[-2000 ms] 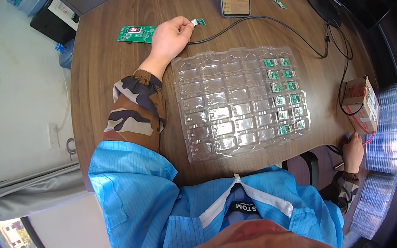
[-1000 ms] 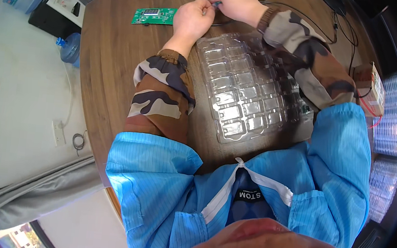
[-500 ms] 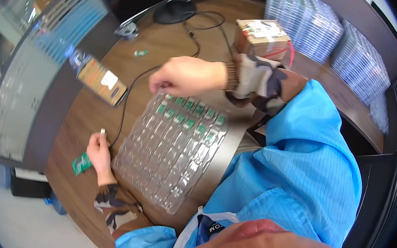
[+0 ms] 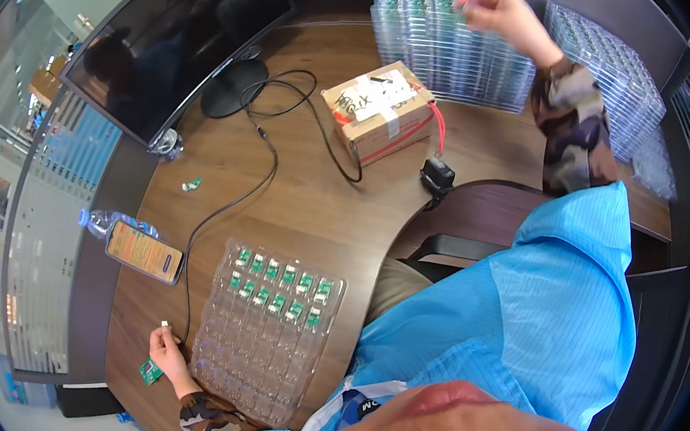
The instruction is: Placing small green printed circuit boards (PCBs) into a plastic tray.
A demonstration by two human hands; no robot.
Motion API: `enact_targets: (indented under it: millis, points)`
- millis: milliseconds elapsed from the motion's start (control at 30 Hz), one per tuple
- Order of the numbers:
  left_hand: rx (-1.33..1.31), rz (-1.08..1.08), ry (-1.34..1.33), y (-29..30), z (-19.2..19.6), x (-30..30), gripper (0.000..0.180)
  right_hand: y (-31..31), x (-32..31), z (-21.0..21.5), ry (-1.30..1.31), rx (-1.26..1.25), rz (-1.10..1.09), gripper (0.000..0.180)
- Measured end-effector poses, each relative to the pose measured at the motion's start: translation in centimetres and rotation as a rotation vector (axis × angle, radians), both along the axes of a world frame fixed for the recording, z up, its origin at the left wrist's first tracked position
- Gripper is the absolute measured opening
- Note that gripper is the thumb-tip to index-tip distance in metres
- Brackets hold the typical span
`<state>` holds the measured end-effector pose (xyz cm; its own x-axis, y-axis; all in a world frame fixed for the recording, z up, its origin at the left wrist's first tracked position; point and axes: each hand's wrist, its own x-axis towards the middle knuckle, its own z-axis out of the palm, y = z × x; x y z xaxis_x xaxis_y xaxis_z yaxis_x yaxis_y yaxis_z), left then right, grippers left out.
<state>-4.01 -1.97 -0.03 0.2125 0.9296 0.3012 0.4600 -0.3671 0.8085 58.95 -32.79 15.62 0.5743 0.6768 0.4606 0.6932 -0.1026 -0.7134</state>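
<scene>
My left hand (image 4: 169,357) rests on the desk near its left edge, fingers pinched on a small white connector (image 4: 165,325). Beside that hand lies a green circuit board (image 4: 149,372). To its right is a clear plastic tray (image 4: 250,357), with small green circuit boards (image 4: 272,271) in the pockets of its two far rows. The nearer pockets hold none. My right hand (image 4: 504,18) is raised at the far right, over a stack of clear trays (image 4: 453,67) with green boards in them. Its thumb and fingers come together; what they hold is too blurred to tell.
A taped cardboard box (image 4: 384,123) stands mid-desk, with a black adapter (image 4: 437,175) beside it. A black cable (image 4: 262,165) winds across the desk. At left are a phone (image 4: 143,251), a bottle (image 4: 96,221), a small green board (image 4: 191,185) and a monitor (image 4: 178,38). More trays (image 4: 604,74) stack far right.
My right hand has left the tray's far edge and moved up and right to the tray stack. My left hand still pinches the white connector. The view has shifted, bringing the monitor in.
</scene>
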Motion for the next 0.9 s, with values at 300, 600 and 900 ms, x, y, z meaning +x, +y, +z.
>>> enact_targets:
  millis: [300,600,900]
  points:
    - [0.012,0.02,0.031,-0.7,0.1,-0.3,0.014,-1.4,7.7,1.3,-0.047,-0.213,-0.265,0.012]
    - [0.046,0.045,0.155,-1.9,0.7,-0.1,0.017,0.2,6.0,-0.1,-0.28,-0.433,-0.18,0.018]
    - [-0.015,0.149,0.151,-0.5,0.9,0.6,0.016,-1.7,2.7,-0.6,-0.385,-0.231,-0.432,0.035]
